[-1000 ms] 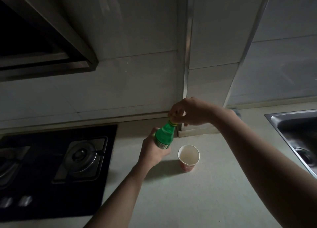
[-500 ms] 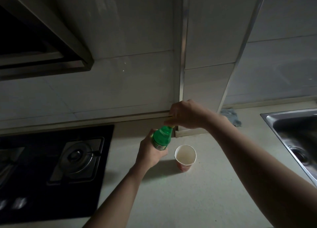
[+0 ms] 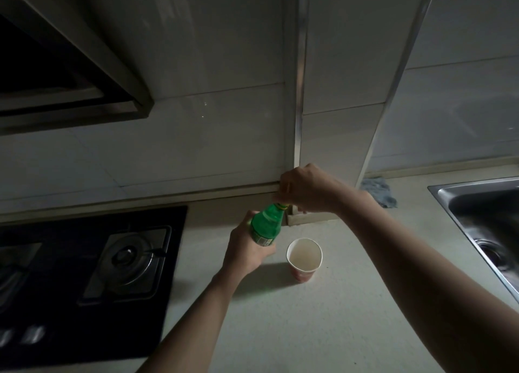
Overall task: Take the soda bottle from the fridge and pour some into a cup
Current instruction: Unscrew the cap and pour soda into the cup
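A green soda bottle (image 3: 265, 226) is held above the pale counter, tilted a little to the right. My left hand (image 3: 244, 249) grips its lower body from the left. My right hand (image 3: 306, 188) is closed over the yellow cap at the bottle's top, hiding most of it. A paper cup (image 3: 304, 257), white inside and red outside, stands upright on the counter just right of the bottle; its inside looks bare.
A black gas hob (image 3: 92, 274) fills the left of the counter, under a range hood (image 3: 70, 72). A steel sink (image 3: 488, 232) sits at the right edge. A blue cloth (image 3: 379, 192) lies by the tiled wall behind my right arm.
My right hand has stayed on the cap while the bottle's position in the view shifted slightly left as the camera moved. The cup has not moved.
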Demonstrator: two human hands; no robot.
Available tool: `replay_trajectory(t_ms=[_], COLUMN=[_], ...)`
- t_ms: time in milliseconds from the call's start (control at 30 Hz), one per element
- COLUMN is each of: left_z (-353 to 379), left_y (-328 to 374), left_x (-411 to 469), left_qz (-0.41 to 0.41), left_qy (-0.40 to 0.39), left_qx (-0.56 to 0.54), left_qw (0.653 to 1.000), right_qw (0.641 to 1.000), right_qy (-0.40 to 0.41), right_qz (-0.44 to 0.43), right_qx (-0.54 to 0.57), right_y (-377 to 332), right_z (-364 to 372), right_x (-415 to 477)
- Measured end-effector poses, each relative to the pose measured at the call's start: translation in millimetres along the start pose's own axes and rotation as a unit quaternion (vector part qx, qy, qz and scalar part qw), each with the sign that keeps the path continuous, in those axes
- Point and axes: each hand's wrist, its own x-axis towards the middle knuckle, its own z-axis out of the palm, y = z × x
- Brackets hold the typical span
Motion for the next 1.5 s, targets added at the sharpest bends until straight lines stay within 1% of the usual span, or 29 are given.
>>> replay_trajectory(t_ms=[100, 133, 200, 233, 333, 433, 533, 633, 733, 867, 967, 1067, 1167, 1300, 1400, 1500], left_z=[-1, -1, -1, 0, 0, 0, 0, -1, 1, 3, 4, 2, 2, 6, 9, 10], left_y=[-1, -2, -3, -3, -3, -4, -4, -5, -7, -9, -12, -13, -14, -27, -36, -39], left_x=[0, 0, 2, 2, 3, 3, 3, 3, 3, 1, 1, -1, -3, -2, -3, -2], left_qz=[0.0, -0.001, -0.001, 0.0, 0.006, 0.012, 0.009, 0.01, 0.016, 0.029, 0.017, 0.001, 0.015, 0.022, 0.037, 0.058], left_qy=[-0.003, -0.002, 0.001, 0.003, 0.011, 0.014, 0.008, 0.003, 0.006, -0.002, -0.019, -0.049, -0.074, -0.073, -0.075, -0.067], left_qx=[0.004, 0.002, -0.005, -0.007, -0.008, -0.004, -0.003, 0.003, 0.008, 0.013, 0.016, 0.044, 0.098, 0.17, 0.212, 0.242], left_qw=[1.0, 1.0, 1.0, 1.0, 1.0, 1.0, 1.0, 1.0, 1.0, 0.999, 1.0, 0.998, 0.992, 0.983, 0.974, 0.966], right_qw=[0.998, 0.997, 0.998, 0.999, 0.999, 1.0, 1.0, 0.998, 0.997, 0.994, 0.993, 0.99, 0.987, 0.985, 0.98, 0.978], right_qy=[-0.037, -0.047, -0.037, -0.027, -0.006, 0.021, 0.008, 0.002, 0.006, 0.032, 0.036, 0.048, 0.059, 0.057, 0.079, 0.087], right_qz=[-0.037, -0.037, -0.023, -0.014, -0.007, 0.002, -0.027, -0.046, -0.043, -0.044, -0.026, 0.002, 0.03, 0.056, 0.085, 0.094], right_qx=[0.027, 0.038, 0.044, 0.033, -0.048, -0.003, 0.006, 0.038, 0.068, 0.092, 0.111, 0.133, 0.146, 0.15, 0.163, 0.167], right_y=[2, 2, 1, 1, -3, -1, -1, 1, 4, 10, 17, 28, 41, 53, 58, 60], right_z=[-5, -4, -3, -1, 1, 3, 0, -2, 3, 14, 23, 31, 40, 49, 52, 53], right_x=[-5, -5, -5, -4, -1, -1, -3, -6, -11, -17, -23, -32, -41, -49, -52, -55])
